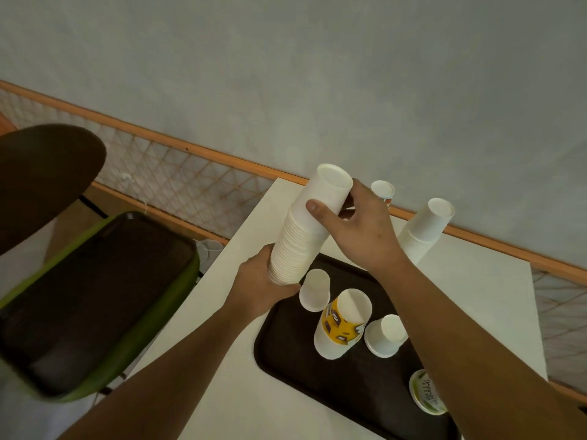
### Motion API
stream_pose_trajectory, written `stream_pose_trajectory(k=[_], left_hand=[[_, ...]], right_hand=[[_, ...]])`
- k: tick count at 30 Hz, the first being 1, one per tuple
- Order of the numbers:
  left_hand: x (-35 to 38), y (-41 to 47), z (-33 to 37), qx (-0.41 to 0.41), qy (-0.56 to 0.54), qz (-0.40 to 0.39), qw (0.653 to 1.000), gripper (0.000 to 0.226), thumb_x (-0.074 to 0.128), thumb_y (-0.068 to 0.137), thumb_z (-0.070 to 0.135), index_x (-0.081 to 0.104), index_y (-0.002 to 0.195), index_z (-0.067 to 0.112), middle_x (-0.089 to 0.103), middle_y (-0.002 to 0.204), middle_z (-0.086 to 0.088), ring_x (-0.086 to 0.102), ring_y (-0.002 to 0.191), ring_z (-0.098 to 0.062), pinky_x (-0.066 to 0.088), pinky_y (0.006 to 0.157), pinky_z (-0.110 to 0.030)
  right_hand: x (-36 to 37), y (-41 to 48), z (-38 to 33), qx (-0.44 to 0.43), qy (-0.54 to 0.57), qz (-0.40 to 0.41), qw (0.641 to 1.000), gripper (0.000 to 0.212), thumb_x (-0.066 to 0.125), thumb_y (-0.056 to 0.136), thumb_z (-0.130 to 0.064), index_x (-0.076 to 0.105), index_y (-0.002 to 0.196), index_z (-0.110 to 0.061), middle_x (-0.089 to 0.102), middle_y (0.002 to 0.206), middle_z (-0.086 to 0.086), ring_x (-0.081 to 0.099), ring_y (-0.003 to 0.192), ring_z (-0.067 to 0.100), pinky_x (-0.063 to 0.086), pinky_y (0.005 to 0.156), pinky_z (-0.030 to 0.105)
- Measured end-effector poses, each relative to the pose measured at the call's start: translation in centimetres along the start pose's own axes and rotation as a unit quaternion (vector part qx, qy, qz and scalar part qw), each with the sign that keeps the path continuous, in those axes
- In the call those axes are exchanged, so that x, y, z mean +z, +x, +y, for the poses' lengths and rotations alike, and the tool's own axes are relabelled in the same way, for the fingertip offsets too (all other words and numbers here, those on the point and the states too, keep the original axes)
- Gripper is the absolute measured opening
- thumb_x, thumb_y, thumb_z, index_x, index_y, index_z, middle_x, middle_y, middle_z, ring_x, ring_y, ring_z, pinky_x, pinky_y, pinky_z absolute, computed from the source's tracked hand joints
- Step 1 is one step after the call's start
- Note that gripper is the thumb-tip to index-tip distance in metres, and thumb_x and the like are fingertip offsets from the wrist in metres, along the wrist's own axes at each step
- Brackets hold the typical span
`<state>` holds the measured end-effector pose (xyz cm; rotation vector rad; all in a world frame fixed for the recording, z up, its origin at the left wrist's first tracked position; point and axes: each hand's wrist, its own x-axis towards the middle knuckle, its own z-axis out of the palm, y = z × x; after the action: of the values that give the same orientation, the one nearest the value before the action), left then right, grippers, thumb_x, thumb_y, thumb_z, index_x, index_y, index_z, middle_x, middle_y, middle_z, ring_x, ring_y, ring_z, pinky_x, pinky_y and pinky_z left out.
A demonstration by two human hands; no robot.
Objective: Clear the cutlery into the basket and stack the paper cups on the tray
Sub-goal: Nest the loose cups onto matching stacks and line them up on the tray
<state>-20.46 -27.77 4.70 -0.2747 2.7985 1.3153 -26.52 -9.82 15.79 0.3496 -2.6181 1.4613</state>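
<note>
A tall stack of white paper cups [298, 239], upside down and tilted, hangs above the far left corner of the dark tray [349, 392]. My left hand [263, 287] grips its lower end. My right hand [355, 223] holds the top cup of that stack. On the tray stand a small white cup [315, 289], a yellow-patterned cup [343, 323], another small white cup [386, 336] and a green-printed cup [427, 392], all upside down. A second white stack [424, 231] stands behind my right arm. A small cup [382, 189] sits by the wall. No cutlery or basket is visible.
The white table [247, 392] carries the tray and meets the wall's orange trim at the back. To the left stands a chair holding a dark tray with a green rim [95, 300]. A dark rounded chair back [41, 173] is at the far left.
</note>
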Motion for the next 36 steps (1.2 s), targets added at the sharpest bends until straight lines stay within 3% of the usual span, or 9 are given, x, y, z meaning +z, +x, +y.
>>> stream_pose_trajectory(k=[7, 11, 16, 23, 26, 29, 33, 36], left_hand=[[1.0, 0.8, -0.9, -0.019, 0.004, -0.010, 1.000, 0.080, 0.090, 0.070, 0.038, 0.048, 0.136, 0.025, 0.064, 0.124, 0.004, 0.063, 0.110, -0.020, 0.058, 0.094, -0.039], [1.0, 1.0, -1.3, -0.032, 0.004, -0.010, 0.999, 0.081, 0.091, 0.070, 0.038, 0.047, 0.137, 0.025, 0.064, 0.124, 0.004, 0.063, 0.110, -0.020, 0.058, 0.094, -0.037], [1.0, 1.2, -1.6, -0.022, -0.004, -0.006, 1.000, 0.079, 0.091, 0.071, 0.036, 0.048, 0.136, 0.025, 0.064, 0.121, 0.006, 0.063, 0.109, -0.019, 0.058, 0.093, -0.035], [1.4, 1.1, -1.9, -0.011, -0.018, -0.010, 1.000, 0.079, 0.091, 0.071, 0.035, 0.049, 0.137, 0.026, 0.064, 0.125, 0.005, 0.064, 0.111, -0.019, 0.058, 0.095, -0.039], [1.5, 1.1, -2.0, -0.010, -0.024, -0.007, 1.000, 0.082, 0.091, 0.071, 0.037, 0.047, 0.139, 0.027, 0.063, 0.126, 0.008, 0.062, 0.111, -0.016, 0.056, 0.093, -0.032], [1.5, 1.1, -2.2, -0.008, -0.027, -0.010, 1.000, 0.082, 0.091, 0.071, 0.036, 0.047, 0.139, 0.026, 0.063, 0.127, 0.006, 0.062, 0.112, -0.017, 0.057, 0.095, -0.035], [1.4, 1.1, -2.6, -0.002, -0.043, -0.006, 0.999, 0.082, 0.092, 0.070, 0.034, 0.048, 0.139, 0.026, 0.064, 0.125, 0.008, 0.063, 0.110, -0.016, 0.056, 0.091, -0.030], [1.3, 1.1, -3.0, 0.003, -0.054, -0.006, 0.999, 0.080, 0.092, 0.070, 0.033, 0.048, 0.137, 0.028, 0.063, 0.122, 0.012, 0.062, 0.109, -0.013, 0.052, 0.085, -0.018]], right_hand=[[0.4, 1.3, 1.0, 0.022, -0.002, -0.004, 1.000, 0.045, 0.072, 0.082, -0.056, 0.051, 0.115, -0.032, 0.058, 0.101, -0.018, 0.059, 0.091, 0.001, 0.049, 0.072, 0.018], [0.6, 1.4, 0.9, 0.040, 0.024, 0.026, 0.999, 0.048, 0.072, 0.084, -0.052, 0.056, 0.121, -0.027, 0.059, 0.101, -0.017, 0.059, 0.090, 0.000, 0.046, 0.070, 0.014], [0.1, 0.9, 1.2, 0.069, 0.076, 0.086, 0.991, 0.033, 0.072, 0.085, -0.049, 0.058, 0.108, -0.031, 0.061, 0.092, -0.021, 0.061, 0.086, -0.001, 0.045, 0.069, 0.015], [-0.3, 1.0, 0.0, 0.012, 0.023, 0.067, 0.997, 0.050, 0.072, 0.083, -0.052, 0.058, 0.125, -0.028, 0.059, 0.102, -0.020, 0.059, 0.090, -0.005, 0.043, 0.063, 0.004], [-0.2, 1.2, -0.3, 0.004, 0.026, 0.076, 0.997, 0.047, 0.072, 0.083, -0.053, 0.057, 0.122, -0.030, 0.059, 0.102, -0.019, 0.059, 0.090, -0.003, 0.043, 0.066, 0.006], [-0.2, 1.3, -0.6, -0.004, 0.030, 0.082, 0.996, 0.043, 0.071, 0.082, -0.055, 0.055, 0.116, -0.035, 0.059, 0.100, -0.023, 0.061, 0.091, -0.004, 0.046, 0.068, 0.006], [-0.5, 1.4, -0.7, 0.036, 0.127, 0.119, 0.984, 0.034, 0.072, 0.083, -0.052, 0.063, 0.106, -0.028, 0.067, 0.093, -0.017, 0.065, 0.086, 0.000, 0.053, 0.071, 0.018], [-1.1, 1.7, -0.7, 0.103, 0.309, 0.149, 0.934, 0.023, 0.074, 0.089, -0.036, 0.069, 0.102, -0.018, 0.073, 0.092, -0.007, 0.070, 0.088, 0.007, 0.058, 0.079, 0.031]])
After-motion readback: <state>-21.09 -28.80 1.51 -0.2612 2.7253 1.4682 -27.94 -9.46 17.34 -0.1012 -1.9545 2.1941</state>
